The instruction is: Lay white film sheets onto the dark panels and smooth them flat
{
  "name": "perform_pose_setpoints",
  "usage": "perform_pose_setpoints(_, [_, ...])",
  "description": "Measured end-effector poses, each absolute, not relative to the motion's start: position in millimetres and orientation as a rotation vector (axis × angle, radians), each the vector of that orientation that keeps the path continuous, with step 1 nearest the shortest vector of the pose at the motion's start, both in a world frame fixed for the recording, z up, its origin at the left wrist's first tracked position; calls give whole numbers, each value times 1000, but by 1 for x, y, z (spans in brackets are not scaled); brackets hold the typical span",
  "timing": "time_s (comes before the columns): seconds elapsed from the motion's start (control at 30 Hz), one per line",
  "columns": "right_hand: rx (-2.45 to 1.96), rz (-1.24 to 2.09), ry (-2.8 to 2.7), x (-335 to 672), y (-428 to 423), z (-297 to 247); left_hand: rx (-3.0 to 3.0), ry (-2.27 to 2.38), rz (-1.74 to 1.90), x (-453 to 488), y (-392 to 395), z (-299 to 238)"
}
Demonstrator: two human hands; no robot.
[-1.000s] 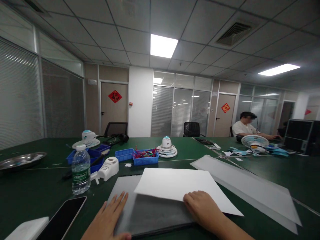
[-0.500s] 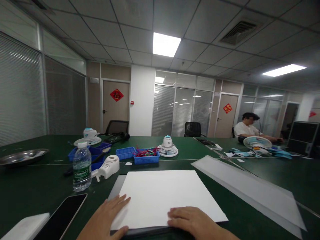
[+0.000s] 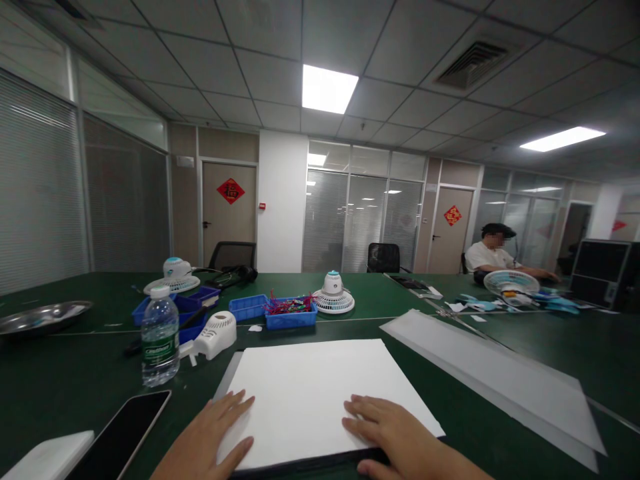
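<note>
Both my hands lie flat and open on a white sheet (image 3: 320, 390) that sits squared over a dark board (image 3: 310, 465) at the near edge of the green table (image 3: 60, 380). My left hand (image 3: 213, 437) presses the sheet's near left corner with the fingers spread; my right hand (image 3: 387, 430) rests palm down on the near right part, thumb hanging over the board's front edge. Neither hand grips anything. By my reading the sheet is already laid and roughly lined up with the board, only a thin strip of which shows along its left side and front; what remains, if anything, looks like smoothing or fine alignment.

Just left of my left hand lie a dark phone (image 3: 125, 433) and a white flat box (image 3: 47, 457). Beyond them stand a water bottle (image 3: 160, 337) and a white fan housing (image 3: 215, 333) on its side. To the right, long white sheets (image 3: 495, 380) stretch away, apart from the board. Farther back are blue trays (image 3: 290, 317), a small fan (image 3: 333, 293) and a metal dish (image 3: 40, 319). At the far right another person (image 3: 493, 253) sits at the table.
</note>
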State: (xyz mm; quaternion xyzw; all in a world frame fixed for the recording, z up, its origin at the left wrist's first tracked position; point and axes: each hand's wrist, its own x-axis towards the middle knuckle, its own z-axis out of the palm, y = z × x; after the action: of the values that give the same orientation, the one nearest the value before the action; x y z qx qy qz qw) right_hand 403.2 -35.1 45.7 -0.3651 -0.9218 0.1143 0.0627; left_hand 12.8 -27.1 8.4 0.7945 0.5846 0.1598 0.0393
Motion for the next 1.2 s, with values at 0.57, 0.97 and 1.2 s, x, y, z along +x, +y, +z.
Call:
perform_pose_setpoints(0.57, [-1028,410,-2767,399,-38,47,2586,1639,475,6,-31,5])
perform_pose_setpoints(0.97, [-1031,420,-2797,392,-41,49,2522,1652,498,6,-28,0])
perform_pose_setpoints(1.2, [-1052,411,-2823,391,-39,45,2523,1767,554,3,-15,-19])
